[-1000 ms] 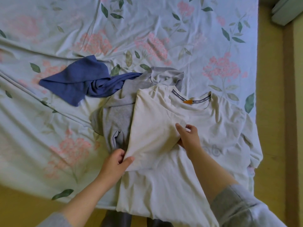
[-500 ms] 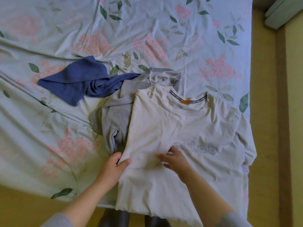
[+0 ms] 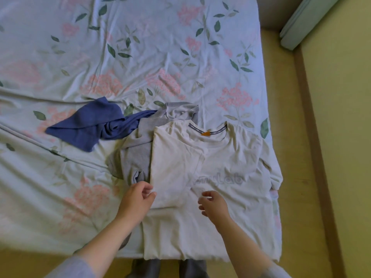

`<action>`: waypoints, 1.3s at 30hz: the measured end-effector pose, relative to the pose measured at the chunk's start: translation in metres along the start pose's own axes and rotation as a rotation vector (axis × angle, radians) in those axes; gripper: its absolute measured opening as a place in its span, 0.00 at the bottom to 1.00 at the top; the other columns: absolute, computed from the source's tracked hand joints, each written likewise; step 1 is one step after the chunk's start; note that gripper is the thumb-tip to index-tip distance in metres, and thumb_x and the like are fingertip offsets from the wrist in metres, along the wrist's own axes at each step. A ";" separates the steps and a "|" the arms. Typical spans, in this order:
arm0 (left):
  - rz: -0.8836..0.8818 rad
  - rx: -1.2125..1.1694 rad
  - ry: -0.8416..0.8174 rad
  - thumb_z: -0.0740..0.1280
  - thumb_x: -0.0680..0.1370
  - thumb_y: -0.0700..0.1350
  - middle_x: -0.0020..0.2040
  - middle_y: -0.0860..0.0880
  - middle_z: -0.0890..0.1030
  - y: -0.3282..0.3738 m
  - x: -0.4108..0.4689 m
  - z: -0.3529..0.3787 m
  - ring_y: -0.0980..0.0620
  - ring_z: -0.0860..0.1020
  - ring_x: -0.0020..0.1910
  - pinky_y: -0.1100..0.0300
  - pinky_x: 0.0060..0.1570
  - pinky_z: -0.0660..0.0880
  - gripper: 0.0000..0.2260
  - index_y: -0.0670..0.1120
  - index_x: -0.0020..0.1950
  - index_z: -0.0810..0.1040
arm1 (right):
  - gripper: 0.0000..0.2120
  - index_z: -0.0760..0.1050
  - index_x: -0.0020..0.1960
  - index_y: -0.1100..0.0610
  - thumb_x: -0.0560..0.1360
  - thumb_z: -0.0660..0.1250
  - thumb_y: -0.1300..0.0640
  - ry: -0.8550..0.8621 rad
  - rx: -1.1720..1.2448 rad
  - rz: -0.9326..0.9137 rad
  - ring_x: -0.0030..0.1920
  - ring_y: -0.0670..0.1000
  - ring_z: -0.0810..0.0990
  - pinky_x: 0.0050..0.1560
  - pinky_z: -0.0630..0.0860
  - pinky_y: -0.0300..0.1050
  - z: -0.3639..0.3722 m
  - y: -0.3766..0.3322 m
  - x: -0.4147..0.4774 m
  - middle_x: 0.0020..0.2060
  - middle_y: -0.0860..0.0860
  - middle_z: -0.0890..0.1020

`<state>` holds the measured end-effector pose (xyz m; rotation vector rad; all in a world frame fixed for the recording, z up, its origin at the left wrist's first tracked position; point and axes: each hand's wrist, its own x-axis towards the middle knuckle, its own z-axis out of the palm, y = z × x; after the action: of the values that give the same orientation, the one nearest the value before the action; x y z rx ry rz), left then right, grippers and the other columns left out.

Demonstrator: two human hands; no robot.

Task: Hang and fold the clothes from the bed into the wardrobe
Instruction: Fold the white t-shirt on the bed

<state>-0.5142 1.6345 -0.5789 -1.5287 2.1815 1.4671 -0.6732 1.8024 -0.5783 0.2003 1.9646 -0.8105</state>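
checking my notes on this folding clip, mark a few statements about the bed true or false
1. The cream short-sleeved t-shirt lies flat with its collar pointing away from the person. True.
2. The crumpled blue garment lies to the right of the t-shirt. False: it lies to the left, beyond the grey knit garment.
3. The side of the t-shirt nearest the left hand is folded over its front. True.
4. The grey knit garment hangs on a hanger. False: it lies bunched on the floral bed sheet, against the t-shirt's folded edge.
5. The right hand is over the t-shirt, below its printed lettering. True.
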 end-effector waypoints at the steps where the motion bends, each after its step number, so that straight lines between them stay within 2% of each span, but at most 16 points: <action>1: 0.016 -0.011 -0.039 0.70 0.76 0.42 0.44 0.49 0.78 0.011 -0.002 -0.004 0.53 0.77 0.41 0.63 0.42 0.73 0.04 0.48 0.48 0.78 | 0.11 0.73 0.59 0.59 0.77 0.64 0.62 0.014 0.016 0.003 0.40 0.50 0.80 0.43 0.78 0.44 -0.009 -0.004 -0.008 0.47 0.55 0.81; 3: 0.056 0.002 -0.109 0.70 0.76 0.42 0.41 0.51 0.79 0.032 -0.006 -0.008 0.53 0.78 0.40 0.64 0.40 0.74 0.05 0.51 0.45 0.77 | 0.10 0.73 0.59 0.59 0.77 0.64 0.63 0.042 0.053 0.004 0.41 0.51 0.80 0.42 0.78 0.43 -0.027 -0.010 -0.025 0.48 0.57 0.81; 6: 0.126 0.076 -0.147 0.70 0.76 0.44 0.39 0.54 0.80 0.060 -0.011 -0.009 0.59 0.76 0.36 0.70 0.36 0.71 0.06 0.55 0.42 0.77 | 0.09 0.75 0.58 0.59 0.77 0.65 0.63 0.068 0.106 -0.005 0.41 0.52 0.80 0.45 0.79 0.46 -0.051 -0.011 -0.043 0.49 0.59 0.82; 8: 0.167 0.109 -0.154 0.70 0.76 0.44 0.38 0.56 0.80 0.079 -0.014 -0.003 0.61 0.75 0.35 0.74 0.33 0.68 0.07 0.56 0.41 0.77 | 0.09 0.75 0.57 0.59 0.77 0.65 0.63 0.058 0.121 -0.005 0.42 0.52 0.81 0.45 0.79 0.46 -0.068 -0.009 -0.049 0.50 0.59 0.82; 12: 0.205 0.113 -0.179 0.69 0.76 0.43 0.38 0.56 0.80 0.113 -0.017 0.021 0.62 0.75 0.35 0.75 0.33 0.68 0.08 0.56 0.41 0.77 | 0.08 0.76 0.56 0.60 0.77 0.65 0.64 0.050 0.147 -0.012 0.43 0.52 0.80 0.46 0.79 0.46 -0.109 -0.001 -0.047 0.49 0.59 0.83; 18: 0.197 0.080 -0.147 0.69 0.76 0.41 0.38 0.51 0.79 0.166 -0.024 0.094 0.59 0.73 0.33 0.69 0.35 0.70 0.07 0.52 0.42 0.79 | 0.06 0.76 0.53 0.59 0.77 0.64 0.64 0.053 0.124 -0.054 0.40 0.51 0.79 0.44 0.77 0.44 -0.196 0.006 -0.017 0.48 0.58 0.82; 25: 0.199 0.042 -0.191 0.69 0.75 0.41 0.37 0.53 0.78 0.204 -0.029 0.195 0.64 0.73 0.30 0.74 0.34 0.69 0.06 0.52 0.42 0.79 | 0.06 0.76 0.49 0.56 0.76 0.62 0.64 0.108 -0.030 -0.110 0.36 0.48 0.79 0.41 0.74 0.41 -0.281 0.029 0.034 0.40 0.52 0.83; 29: 0.212 0.072 -0.236 0.68 0.76 0.42 0.38 0.54 0.79 0.209 -0.009 0.217 0.63 0.73 0.32 0.74 0.34 0.68 0.06 0.53 0.43 0.79 | 0.05 0.76 0.49 0.56 0.76 0.63 0.63 0.135 -0.066 -0.086 0.38 0.50 0.79 0.41 0.75 0.44 -0.294 0.042 0.055 0.43 0.55 0.83; 32: 0.220 0.122 -0.235 0.68 0.76 0.42 0.38 0.53 0.79 0.206 0.006 0.222 0.60 0.73 0.34 0.71 0.35 0.67 0.05 0.52 0.43 0.79 | 0.04 0.76 0.48 0.55 0.77 0.63 0.61 0.144 -0.080 -0.086 0.39 0.50 0.79 0.41 0.76 0.44 -0.291 0.054 0.070 0.42 0.53 0.83; 36: 0.187 0.159 -0.225 0.67 0.77 0.41 0.39 0.53 0.78 0.196 0.019 0.237 0.59 0.73 0.34 0.67 0.38 0.70 0.06 0.52 0.43 0.78 | 0.04 0.76 0.46 0.53 0.79 0.63 0.58 0.148 -0.095 -0.134 0.38 0.49 0.79 0.37 0.74 0.41 -0.290 0.064 0.096 0.39 0.50 0.82; 39: 0.154 0.185 -0.207 0.64 0.78 0.41 0.44 0.53 0.78 0.195 0.034 0.254 0.57 0.76 0.38 0.65 0.40 0.72 0.06 0.52 0.46 0.76 | 0.05 0.76 0.45 0.53 0.79 0.64 0.57 0.179 -0.087 -0.163 0.35 0.49 0.78 0.32 0.71 0.38 -0.296 0.066 0.121 0.37 0.50 0.82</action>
<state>-0.7853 1.8066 -0.6078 -1.1212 2.2781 1.3501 -0.9203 2.0125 -0.6171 0.0634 2.2023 -0.8332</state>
